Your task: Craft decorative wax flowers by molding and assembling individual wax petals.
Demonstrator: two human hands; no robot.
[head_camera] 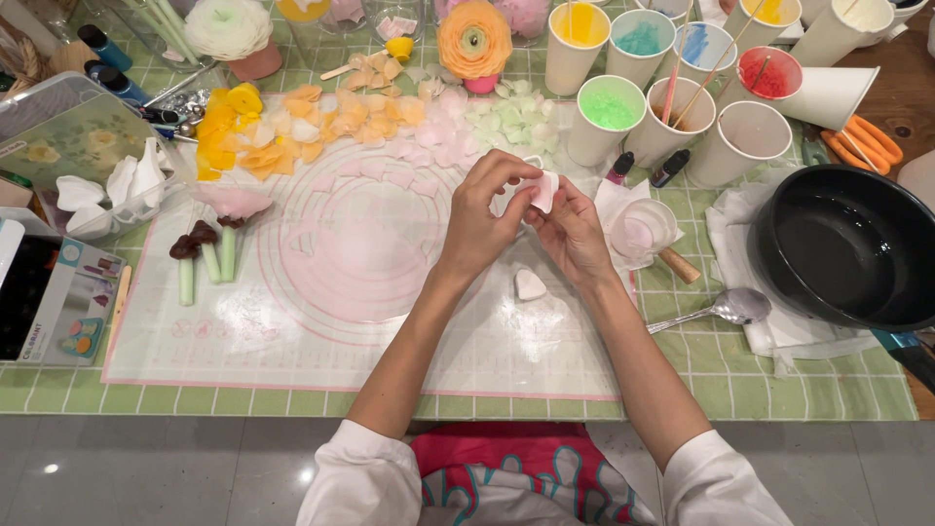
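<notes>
Both hands, left [479,226] and right [573,234], pinch one thin pale pink wax petal [542,191] above the translucent pink-ringed silicone mat [370,292]; light, even fingertip pressure should curve it without tearing.

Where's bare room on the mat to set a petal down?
Free: the mat's near strip below the circle print, between the green stems and the left hand. Also a small patch right of the white petal, before the spoon. Crowded: the far edge, with petals and paper cups.
</notes>
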